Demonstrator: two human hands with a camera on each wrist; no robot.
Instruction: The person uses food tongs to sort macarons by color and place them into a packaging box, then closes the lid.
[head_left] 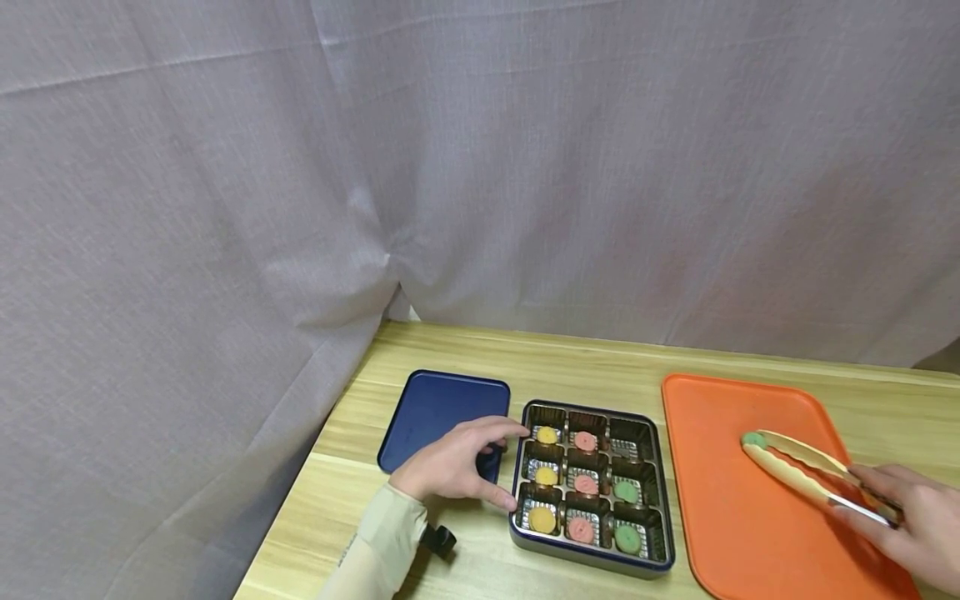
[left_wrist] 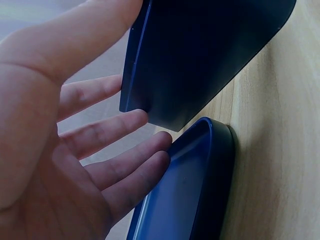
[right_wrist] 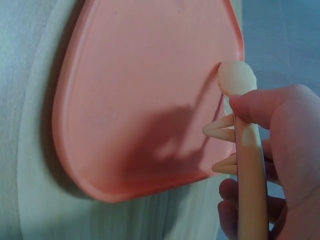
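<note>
An orange tray (head_left: 738, 533) lay beneath the right hand (head_left: 926, 517). Between the hands sat a nine-compartment box (head_left: 592, 560), the left hand (head_left: 453, 458) resting thumb and fingers, spread apart, along its near side. A navy lid (head_left: 450, 408) lay just beyond the left hand. The right hand gripped tongs (head_left: 791, 479), a green disc (head_left: 752, 439) seemingly pinched at their tips. Yellow (head_left: 542, 520), pink (head_left: 581, 530) and green discs (head_left: 627, 538) lined the box.

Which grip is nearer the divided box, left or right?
Left. The left grip is at the left side of the box; the right grip is farther away, by the right edge of the orange tray, holding tongs.
</note>
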